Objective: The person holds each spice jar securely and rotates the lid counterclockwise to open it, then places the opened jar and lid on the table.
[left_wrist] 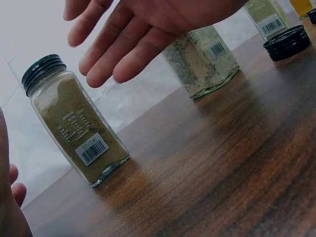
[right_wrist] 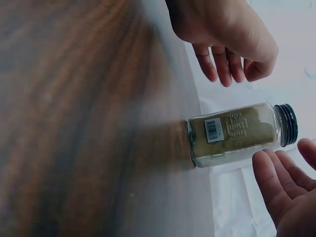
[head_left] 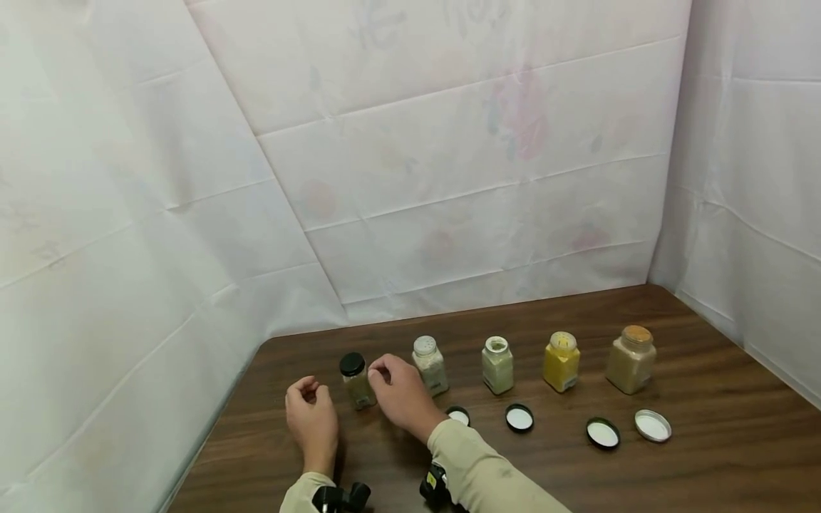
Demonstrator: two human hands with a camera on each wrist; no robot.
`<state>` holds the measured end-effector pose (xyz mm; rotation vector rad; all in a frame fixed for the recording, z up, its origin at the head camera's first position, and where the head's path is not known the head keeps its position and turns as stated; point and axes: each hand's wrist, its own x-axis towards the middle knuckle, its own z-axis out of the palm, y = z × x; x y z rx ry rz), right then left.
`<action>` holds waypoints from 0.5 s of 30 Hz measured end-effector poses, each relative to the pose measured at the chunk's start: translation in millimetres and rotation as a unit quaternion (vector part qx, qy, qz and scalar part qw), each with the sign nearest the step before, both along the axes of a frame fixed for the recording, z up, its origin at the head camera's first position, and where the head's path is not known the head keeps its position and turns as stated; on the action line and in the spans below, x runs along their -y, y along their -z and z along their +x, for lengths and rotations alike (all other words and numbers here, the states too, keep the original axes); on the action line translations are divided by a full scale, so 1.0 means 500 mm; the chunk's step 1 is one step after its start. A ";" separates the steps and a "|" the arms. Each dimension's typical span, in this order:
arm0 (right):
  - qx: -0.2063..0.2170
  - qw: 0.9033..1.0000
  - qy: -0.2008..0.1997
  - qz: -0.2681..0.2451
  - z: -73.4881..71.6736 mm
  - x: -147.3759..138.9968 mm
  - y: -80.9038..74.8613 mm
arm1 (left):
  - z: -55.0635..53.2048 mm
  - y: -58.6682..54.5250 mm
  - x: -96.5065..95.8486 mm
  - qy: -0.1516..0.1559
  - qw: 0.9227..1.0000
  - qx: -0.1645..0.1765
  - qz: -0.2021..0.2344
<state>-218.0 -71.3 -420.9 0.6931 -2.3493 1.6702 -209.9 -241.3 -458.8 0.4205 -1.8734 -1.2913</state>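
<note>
A glass spice jar [head_left: 359,388] with a black screw lid [left_wrist: 43,73] stands upright on the wooden table, filled with brownish-green powder and bearing a barcode label [right_wrist: 214,130]. My left hand [head_left: 312,420] hovers to its left with loosely bent fingers and holds nothing. On the other side, my right hand [head_left: 404,399] is close to the jar, its fingertips near the lid. In the right wrist view a gap shows between the left hand [right_wrist: 232,37] and the jar. The right hand [left_wrist: 168,29] holds nothing either, fingers extended in the left wrist view.
To the right stand lidless jars in a row: one with a white perforated top [head_left: 431,367], a pale green one [head_left: 497,367], a yellow one [head_left: 561,363] and a wide tan one [head_left: 631,363]. Several loose lids, including a black-rimmed one [head_left: 519,418], lie before them. White cloth [head_left: 449,178] hangs behind.
</note>
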 end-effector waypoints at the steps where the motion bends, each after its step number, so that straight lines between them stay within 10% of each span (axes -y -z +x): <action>1: -0.001 1.000 0.004 -0.002 -0.002 0.001 0.000 | 0.000 0.001 -0.001 0.008 1.000 0.007 -0.003; 15: 0.007 1.000 0.023 -0.012 -0.033 0.007 -0.018 | -0.006 0.002 -0.011 0.069 0.997 0.045 -0.001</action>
